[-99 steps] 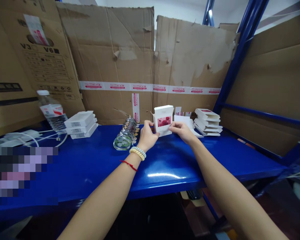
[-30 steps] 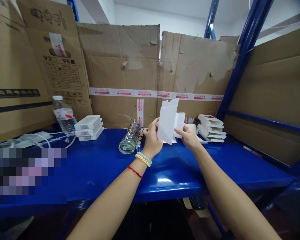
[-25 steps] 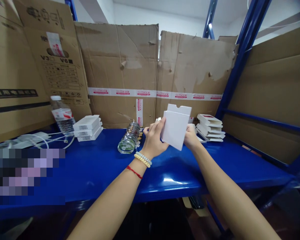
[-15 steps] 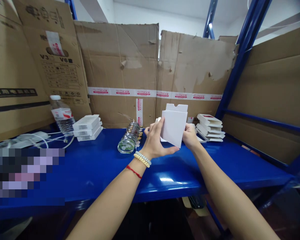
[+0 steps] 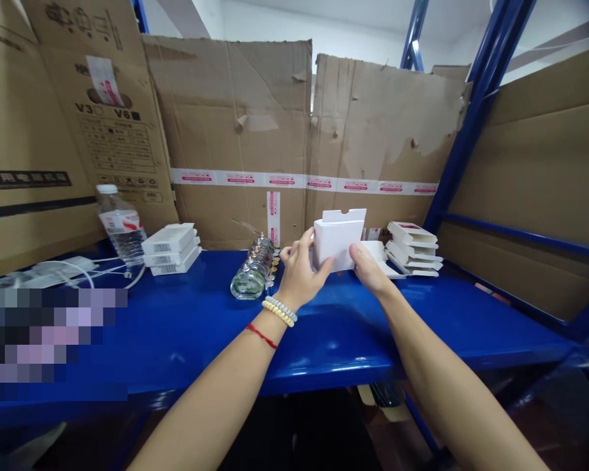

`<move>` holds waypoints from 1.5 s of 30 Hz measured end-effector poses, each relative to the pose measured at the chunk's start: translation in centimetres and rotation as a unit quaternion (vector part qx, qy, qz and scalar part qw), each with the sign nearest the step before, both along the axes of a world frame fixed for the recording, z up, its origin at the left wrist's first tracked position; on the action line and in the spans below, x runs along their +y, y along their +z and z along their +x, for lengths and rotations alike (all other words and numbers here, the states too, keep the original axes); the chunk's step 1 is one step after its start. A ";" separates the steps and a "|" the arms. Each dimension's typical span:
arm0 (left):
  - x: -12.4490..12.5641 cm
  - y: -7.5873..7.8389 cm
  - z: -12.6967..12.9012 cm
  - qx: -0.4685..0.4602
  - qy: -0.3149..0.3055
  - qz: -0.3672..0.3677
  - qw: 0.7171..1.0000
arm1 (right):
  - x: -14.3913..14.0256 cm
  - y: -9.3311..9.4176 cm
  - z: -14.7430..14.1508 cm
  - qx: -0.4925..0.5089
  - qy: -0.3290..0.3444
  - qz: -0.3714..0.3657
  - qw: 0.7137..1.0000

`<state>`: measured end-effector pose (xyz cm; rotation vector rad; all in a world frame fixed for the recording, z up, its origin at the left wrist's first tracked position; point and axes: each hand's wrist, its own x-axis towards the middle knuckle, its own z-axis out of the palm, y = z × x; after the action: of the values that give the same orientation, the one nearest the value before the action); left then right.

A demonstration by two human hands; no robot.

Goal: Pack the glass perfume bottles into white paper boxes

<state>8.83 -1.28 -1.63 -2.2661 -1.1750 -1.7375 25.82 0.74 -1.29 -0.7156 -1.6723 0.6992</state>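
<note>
- The small white carton (image 5: 338, 243) stands upright near the back of the blue counter (image 5: 201, 327), its notched top flap raised, between the two hands.
- The left hand (image 5: 299, 271) wraps the carton's left edge, thumb on the near face and fingers behind; its grip is closed on the carton.
- The right hand (image 5: 368, 268) meets the lower right corner with its fingertips, a narrow pinch-like grip that touches the carton; how far the fingers reach behind the carton cannot be seen.
- Judging from this hold, the step in hand looks like squaring the carton up and working on its bottom end; it goes best with the left hand as the steady clamp and the right doing the fine work.
- Press lightly: the card looks thin, and a hard squeeze on the broad faces would likely bow or crease them.
- Keep the base just above or resting flat on the counter so the walls stay square while the corner is worked.
- Mind the glass bottle (image 5: 252, 275) lying on its side just left of the left hand; a sideways sweep of the wrist could set it rolling.
- Flat folded cartons (image 5: 415, 247) are stacked to the right, and one flat piece (image 5: 380, 252) lies just behind the right hand, so the elbow room on that side is tight.
- A stack of white boxes (image 5: 171, 247) and a water bottle (image 5: 120, 226) sit well apart to the left.
</note>
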 end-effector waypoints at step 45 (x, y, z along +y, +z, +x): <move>0.2 -0.3 0.2 -0.026 0.056 0.121 0.991 | 0.0 0.4 0.3 0.098 0.027 0.112 0.988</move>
<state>9.01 -1.07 -1.93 -1.9901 -1.0148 -1.7967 26.11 0.77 -0.88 -0.4297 -1.5628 0.5866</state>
